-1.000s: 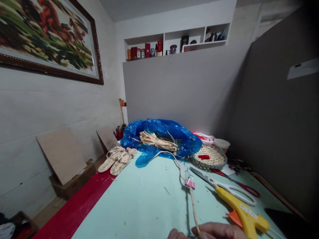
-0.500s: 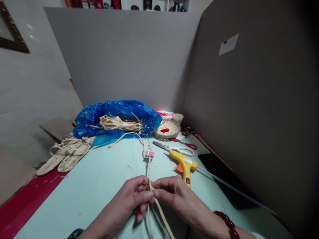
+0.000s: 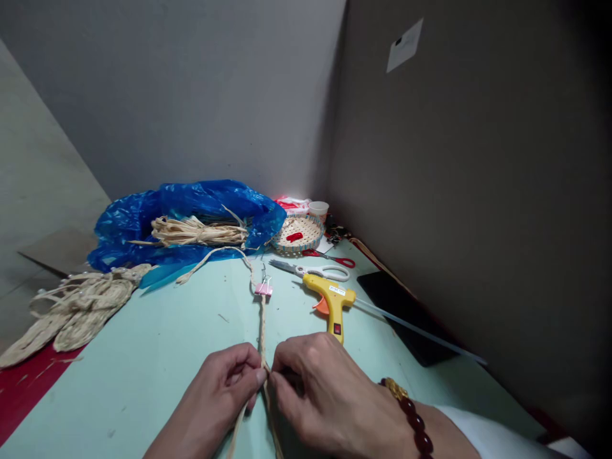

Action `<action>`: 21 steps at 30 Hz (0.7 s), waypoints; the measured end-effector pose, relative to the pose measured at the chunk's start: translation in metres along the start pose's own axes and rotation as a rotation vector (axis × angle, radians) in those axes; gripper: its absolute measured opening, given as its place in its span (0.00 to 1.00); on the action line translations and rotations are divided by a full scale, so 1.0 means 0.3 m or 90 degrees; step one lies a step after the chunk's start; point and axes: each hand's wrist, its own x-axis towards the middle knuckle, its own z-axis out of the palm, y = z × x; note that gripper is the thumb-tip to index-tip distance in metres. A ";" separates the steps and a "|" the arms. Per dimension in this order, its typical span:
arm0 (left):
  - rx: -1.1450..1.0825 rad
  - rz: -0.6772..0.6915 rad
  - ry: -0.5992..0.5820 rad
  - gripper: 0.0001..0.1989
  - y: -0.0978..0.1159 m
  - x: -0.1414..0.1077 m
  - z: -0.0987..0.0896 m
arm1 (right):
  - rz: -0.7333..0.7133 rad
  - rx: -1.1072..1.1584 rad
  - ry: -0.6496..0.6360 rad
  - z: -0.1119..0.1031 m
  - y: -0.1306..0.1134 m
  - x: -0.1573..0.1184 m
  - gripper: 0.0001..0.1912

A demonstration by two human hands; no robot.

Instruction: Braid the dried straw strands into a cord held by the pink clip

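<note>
A thin braid of pale raffia (image 3: 262, 324) runs toward me from a pink binder clip (image 3: 263, 289) on the table. My left hand (image 3: 228, 386) is closed, thumb and forefinger pinching the raffia strands at the near end of the braid. Opposite it, my right hand (image 3: 320, 389) is closed with its fingertips on the same spot, gripping a strand; a dark red bead bracelet (image 3: 415, 417) circles that wrist. Loose strand ends hang down below both hands. Beyond the clip, the braid's tail curls left across the table.
A yellow glue gun (image 3: 329, 296) with a long glue stick lies right of the braid. Behind it are white-handled scissors (image 3: 329, 273), red scissors (image 3: 342, 260) and a woven basket (image 3: 306, 245). A raffia bundle (image 3: 196, 231) rests on a blue plastic bag (image 3: 129, 223). Woven sandals (image 3: 90, 312) lie left.
The view has tilted down and turned right. My right hand has rolled over, back of the hand upward, and both hands still pinch the strands at the braid's end.
</note>
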 end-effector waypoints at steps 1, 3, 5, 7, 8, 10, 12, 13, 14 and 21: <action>0.001 0.000 0.000 0.14 0.002 -0.002 0.001 | -0.018 0.000 0.000 0.002 -0.002 -0.002 0.10; -0.013 0.000 -0.008 0.15 0.003 -0.003 0.000 | -0.063 -0.013 -0.002 0.014 -0.003 -0.004 0.11; -0.022 -0.007 -0.016 0.15 0.001 -0.003 -0.005 | -0.119 -0.053 0.008 0.033 0.001 -0.006 0.08; -0.028 -0.015 -0.029 0.14 -0.003 -0.002 -0.012 | -0.194 -0.131 0.017 0.051 0.007 -0.007 0.05; -0.033 -0.016 -0.035 0.14 -0.005 -0.002 -0.016 | -0.236 -0.180 0.015 0.057 0.009 -0.008 0.05; -0.046 -0.015 -0.048 0.13 -0.010 -0.003 -0.023 | -0.313 -0.262 -0.006 0.057 0.008 -0.009 0.05; -0.057 -0.012 -0.055 0.14 -0.014 -0.006 -0.029 | -0.366 -0.299 -0.054 0.047 0.003 -0.012 0.06; -0.061 -0.010 -0.057 0.15 -0.016 -0.008 -0.030 | -0.382 -0.301 -0.073 0.041 0.001 -0.014 0.07; -0.066 -0.010 -0.059 0.16 -0.017 -0.010 -0.032 | -0.393 -0.301 -0.090 0.036 0.000 -0.016 0.07; -0.113 -0.039 -0.066 0.16 -0.022 -0.016 -0.023 | -0.430 -0.258 -0.120 0.055 0.028 -0.026 0.02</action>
